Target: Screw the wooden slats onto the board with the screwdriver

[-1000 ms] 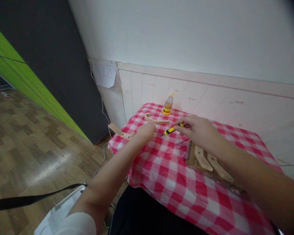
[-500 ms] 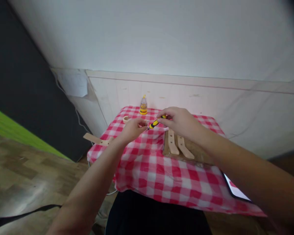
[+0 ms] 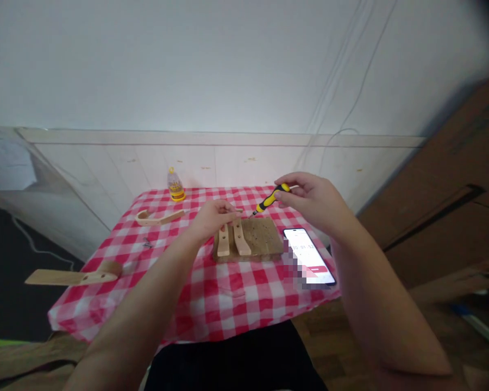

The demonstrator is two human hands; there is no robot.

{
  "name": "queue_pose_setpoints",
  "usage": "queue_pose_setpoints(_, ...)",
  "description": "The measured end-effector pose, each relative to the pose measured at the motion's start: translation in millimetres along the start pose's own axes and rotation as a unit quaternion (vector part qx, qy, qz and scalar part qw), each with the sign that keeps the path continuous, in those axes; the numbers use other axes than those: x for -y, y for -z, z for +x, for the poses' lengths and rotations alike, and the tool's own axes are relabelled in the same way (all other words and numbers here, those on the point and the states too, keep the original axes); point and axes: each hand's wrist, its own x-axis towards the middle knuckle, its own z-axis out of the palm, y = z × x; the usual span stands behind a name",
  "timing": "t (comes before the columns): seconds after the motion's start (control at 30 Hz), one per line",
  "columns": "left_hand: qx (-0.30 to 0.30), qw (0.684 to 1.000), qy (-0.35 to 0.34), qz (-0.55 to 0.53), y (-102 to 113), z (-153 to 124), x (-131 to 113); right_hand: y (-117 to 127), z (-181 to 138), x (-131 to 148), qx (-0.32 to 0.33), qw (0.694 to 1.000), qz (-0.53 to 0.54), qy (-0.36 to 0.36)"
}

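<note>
Pale panelling (image 3: 228, 163) backs the checked cloth (image 3: 232, 301) in front of you, and your view has swung to the right over the last second, so the phone (image 3: 312, 260) now shows whole. Your right hand (image 3: 312, 196) has carried the screwdriver (image 3: 269, 201) over to the board (image 3: 264, 239); a second ago its tip pointed down at bare cloth, so the work now seems centred on the board. Those right fingers are closed around the handle, and the tip sits by the board's back edge; whether it touches, you can't tell. Your left hand (image 3: 215, 218) bunches its fingers at the far ends of two wooden strips (image 3: 241, 239) lying on the board; what they grip, if anything, is unclear. Count one screwdriver, one board, two strips, one curved wooden piece (image 3: 149, 220), one long wooden piece (image 3: 61, 277), one bottle-shaped container (image 3: 176, 189) and one phone; the metal bits (image 3: 147, 244) are too small to count.
</note>
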Motion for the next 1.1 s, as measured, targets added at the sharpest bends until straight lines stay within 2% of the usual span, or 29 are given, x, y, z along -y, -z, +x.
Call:
queue_pose_setpoints(0.07, 0.015, 0.999, -0.023, 0.030, 1.3, 1.7, 4.6, -7.7, -14.8, -8.2, -0.058, 0.997, 0.044, -0.005)
queue_pose_setpoints(0.17, 0.027, 0.996, -0.034, 0.083, 6.9, 2.5, 9.0, -32.2, -29.1, -19.2, -0.161, 0.984, 0.081, -0.015)
queue_pose_setpoints(0.23, 0.064, 0.994, -0.028, 0.084, 10.3, 3.9, 11.2, -50.1, -29.7, -25.4, -0.174, 0.981, 0.075, -0.036)
queue_pose_setpoints(0.33, 0.134, 0.990, -0.015, 0.051, 13.0, 10.0, 15.2, -69.9, -19.0, -33.9, -0.182, 0.981, 0.053, -0.032)
queue_pose_setpoints(0.43, 0.162, 0.986, 0.000, 0.028, 13.0, 18.3, 20.5, -79.6, -6.8, -43.4, -0.182, 0.982, 0.052, -0.026)
queue_pose_setpoints(0.57, 0.170, 0.985, 0.008, 0.003, 11.8, 22.0, 27.2, -86.7, -2.9, -59.6, -0.233, 0.966, 0.112, -0.029)
queue_pose_setpoints(0.73, 0.142, 0.984, -0.043, 0.096, 14.5, 11.9, 28.6, -91.4, -7.4, -73.7, -0.339, 0.923, 0.177, -0.035)
queue_pose_setpoints(0.83, 0.129, 0.986, -0.041, 0.101, 17.8, 5.7, 27.8, -92.3, -8.5, -75.8, -0.340, 0.926, 0.157, -0.055)
queue_pose_setpoints(1.0, 0.173, 0.983, 0.047, 0.037, 19.3, -0.8, 30.9, -98.4, -9.2, -75.9, -0.306, 0.937, 0.144, -0.086)
queue_pose_setpoints(1.1, 0.173, 0.984, 0.049, 0.006, 17.3, -1.0, 33.0, -102.1, -9.2, -75.1, -0.292, 0.940, 0.152, -0.089)
